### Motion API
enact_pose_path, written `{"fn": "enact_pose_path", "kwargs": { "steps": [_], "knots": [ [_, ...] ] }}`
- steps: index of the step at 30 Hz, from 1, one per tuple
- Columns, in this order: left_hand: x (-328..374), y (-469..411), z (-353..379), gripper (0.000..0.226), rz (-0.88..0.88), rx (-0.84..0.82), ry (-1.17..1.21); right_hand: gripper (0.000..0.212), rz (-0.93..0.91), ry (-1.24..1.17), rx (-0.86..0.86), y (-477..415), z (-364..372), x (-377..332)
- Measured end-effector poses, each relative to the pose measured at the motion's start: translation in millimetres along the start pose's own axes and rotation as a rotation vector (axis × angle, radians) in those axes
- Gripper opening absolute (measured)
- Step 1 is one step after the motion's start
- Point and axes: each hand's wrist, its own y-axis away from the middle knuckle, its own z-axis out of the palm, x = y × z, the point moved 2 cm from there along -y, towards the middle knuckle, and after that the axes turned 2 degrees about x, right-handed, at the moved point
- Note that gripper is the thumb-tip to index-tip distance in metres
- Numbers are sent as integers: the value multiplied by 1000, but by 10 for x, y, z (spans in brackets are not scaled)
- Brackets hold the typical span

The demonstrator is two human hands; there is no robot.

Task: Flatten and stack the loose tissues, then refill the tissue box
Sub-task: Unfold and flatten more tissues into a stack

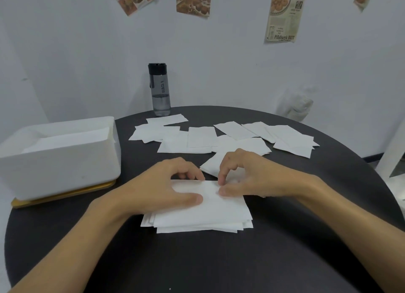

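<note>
A stack of flat white tissues (203, 214) lies on the round black table (219, 260) in front of me. My left hand (166, 183) rests on the stack's top left, thumb flat on the top sheet and fingers curled at its far edge. My right hand (243, 174) pinches the top tissue's far edge between thumb and forefinger. Several loose tissues (219, 137) are scattered further back across the table. The white tissue box (65, 161) stands open at the left on a yellow lid (65, 195), with tissues inside.
A dark water bottle (160, 89) stands at the table's far edge against the white wall. A clear plastic bottle (300, 104) sits at the back right. A white object (394, 148) stands at the right edge.
</note>
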Motion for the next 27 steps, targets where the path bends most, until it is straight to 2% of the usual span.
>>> {"fn": "enact_pose_path", "kwargs": {
  "steps": [3,6,8,10,12,15,19,27],
  "knots": [
    [16,3,38,26,16,-49,-23,2,7,10,60,-38,-44,79],
    [19,13,45,22,12,-51,-22,7,37,65,302,-110,-212,349],
    [16,16,52,22,14,-51,-30,10,122,276,517,-126,-410,629],
    [7,13,60,22,21,-49,-36,17,314,495,623,-93,-573,899],
    [2,2,67,23,33,-49,-38,39,533,581,561,-60,-629,1117],
    [-6,-8,75,24,43,-48,-44,47,670,604,436,-59,-571,1262],
    [-15,-13,78,25,48,-48,-39,55,746,538,385,-63,-537,1299],
    [-1,5,80,26,45,-48,-40,64,764,549,376,-68,-525,1308]
  ]
}}
